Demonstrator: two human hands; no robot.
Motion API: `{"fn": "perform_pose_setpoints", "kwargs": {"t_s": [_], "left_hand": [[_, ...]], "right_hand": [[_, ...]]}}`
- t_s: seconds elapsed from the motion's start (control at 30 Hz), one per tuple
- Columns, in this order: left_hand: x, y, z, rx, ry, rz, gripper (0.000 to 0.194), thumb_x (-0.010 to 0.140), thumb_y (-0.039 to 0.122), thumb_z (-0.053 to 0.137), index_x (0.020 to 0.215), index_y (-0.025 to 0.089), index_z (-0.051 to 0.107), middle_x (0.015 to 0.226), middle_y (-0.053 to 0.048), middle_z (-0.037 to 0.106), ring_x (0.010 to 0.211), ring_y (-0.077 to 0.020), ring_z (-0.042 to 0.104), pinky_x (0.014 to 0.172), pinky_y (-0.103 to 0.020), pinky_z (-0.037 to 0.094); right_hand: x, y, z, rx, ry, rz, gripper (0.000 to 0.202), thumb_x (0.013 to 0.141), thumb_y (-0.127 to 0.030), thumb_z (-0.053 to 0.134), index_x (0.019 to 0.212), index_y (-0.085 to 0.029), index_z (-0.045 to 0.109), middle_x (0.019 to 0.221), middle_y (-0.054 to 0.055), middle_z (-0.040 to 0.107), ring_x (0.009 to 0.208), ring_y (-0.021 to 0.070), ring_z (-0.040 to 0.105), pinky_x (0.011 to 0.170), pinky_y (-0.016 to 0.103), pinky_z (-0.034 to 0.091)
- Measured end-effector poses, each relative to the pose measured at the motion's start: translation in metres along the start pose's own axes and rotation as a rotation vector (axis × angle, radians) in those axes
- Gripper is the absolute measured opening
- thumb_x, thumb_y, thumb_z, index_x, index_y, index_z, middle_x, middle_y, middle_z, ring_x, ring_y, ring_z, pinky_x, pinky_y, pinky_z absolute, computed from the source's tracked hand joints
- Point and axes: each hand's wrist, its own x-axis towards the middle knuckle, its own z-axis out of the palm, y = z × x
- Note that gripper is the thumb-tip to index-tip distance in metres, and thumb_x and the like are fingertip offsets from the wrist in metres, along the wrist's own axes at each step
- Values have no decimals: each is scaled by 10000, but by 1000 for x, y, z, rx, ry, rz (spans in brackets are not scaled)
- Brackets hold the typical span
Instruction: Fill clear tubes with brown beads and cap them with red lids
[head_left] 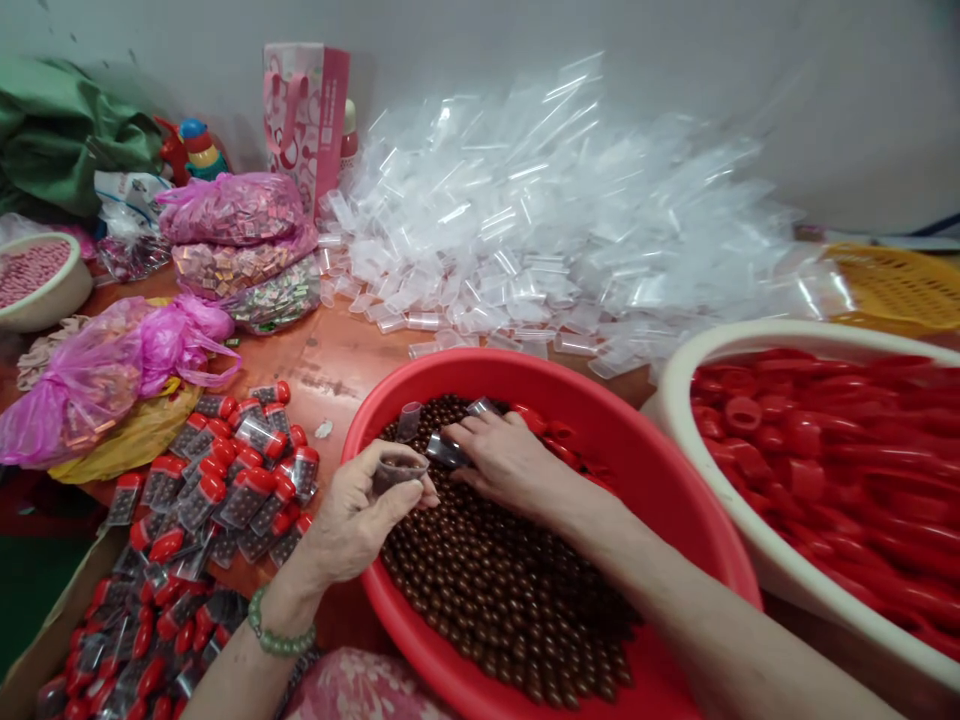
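My left hand (367, 515) is wrapped round a clear plastic tube (401, 470), its open end tilted up and brown balls inside. My right hand (510, 455) reaches into the red basin (720, 545), its fingers closed on another clear tube (448, 450) low over the balls. Many shiny brown balls (510, 590) fill much of the basin. One more clear tube (409, 422) stands among them near the far rim, and another lies partly behind my right fingers. Red caps (559, 440) lie along the basin's far right side, partly hidden by my right arm.
Filled tubes with red caps (217, 480) lie heaped at left. A large pile of clear tubes (525, 230) leans against the wall. At right, a white tub (679, 400) holds red plastic parts. Pink bags (240, 210) and a paper bag (300, 120) stand at back left.
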Motion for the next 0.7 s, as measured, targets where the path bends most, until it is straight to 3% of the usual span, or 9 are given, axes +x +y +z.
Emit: {"fn": "perform_pose_setpoints", "kwargs": {"t_s": [0.2,0.43,0.6,0.7], "left_hand": [[-2,-3,-5,62,-31,62,272,900,327,588,1104,148,591,894,-44,669,833,-120,641,822,-252,507],[-2,-1,-7,157,-87,187,231,843,187,636,1064,156,695,1095,-93,698,1027,-183,644,938,-297,496],[-1,-3,-8,103,-87,228,256,821,158,668,1071,192,715,1194,-85,688,1191,-205,593,1073,-349,429],[0,-5,-8,96,-79,234,265,812,154,681,1068,207,721,1194,-76,691,1177,-202,606,1063,-352,446]], "right_hand": [[1,-2,1,-72,31,16,227,851,-167,554,1059,-152,644,1021,119,681,994,262,597,813,355,387],[-8,13,-4,-104,170,139,413,891,-182,494,1300,-145,540,1319,180,569,1085,315,570,829,422,435],[-34,28,-6,-108,129,128,294,862,-195,554,1136,-156,656,1108,147,683,998,303,605,794,403,443],[-47,35,-10,-107,83,120,282,835,-193,598,1110,-189,665,1048,111,699,991,274,603,798,370,432]]}}
